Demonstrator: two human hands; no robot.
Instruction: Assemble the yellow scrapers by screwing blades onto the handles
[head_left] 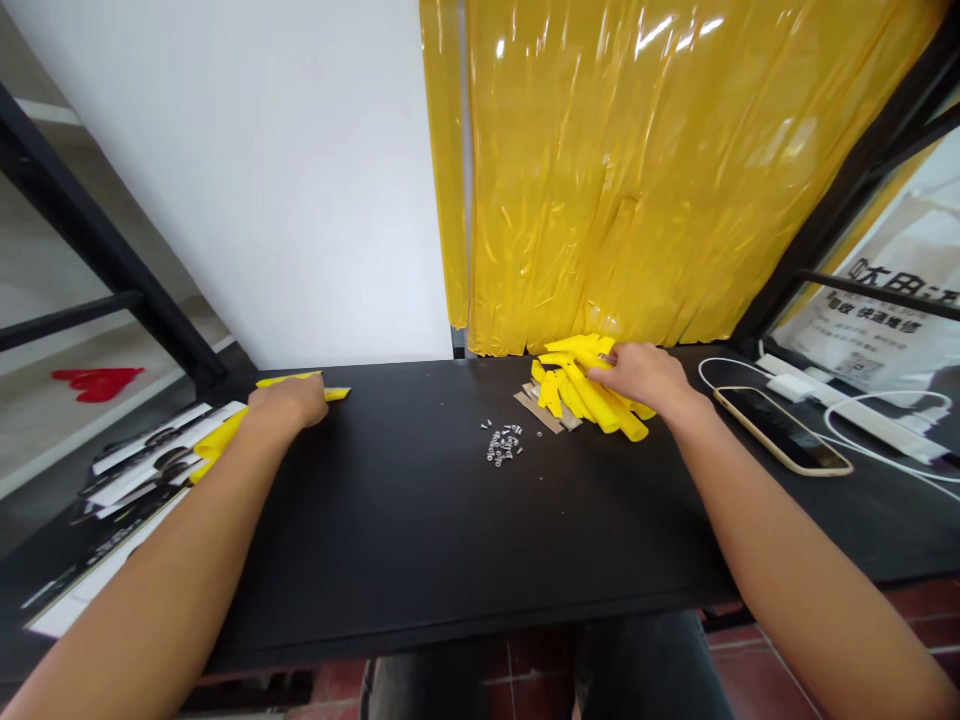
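Note:
My left hand (289,402) is closed around a yellow plastic piece (337,394) at the left of the black table; its fingers hide most of that piece. More yellow pieces (217,440) lie beside my left wrist. On the right, my right hand (645,375) reaches into a pile of yellow plastic pieces (589,390), some tube-shaped like handles. Its thumb and fingers are closed at the top of the pile, with a small greyish bit showing between them. Flat brown strips (538,410) stick out under the pile. Small silvery screws or nuts (504,445) lie scattered mid-table.
Printed black-and-white cards (150,470) are stacked at the left. At the right are a phone (784,430), a white power strip (855,405) and white cables. A yellow plastic strip curtain (622,180) and a white panel (300,180) stand behind the black table (420,540).

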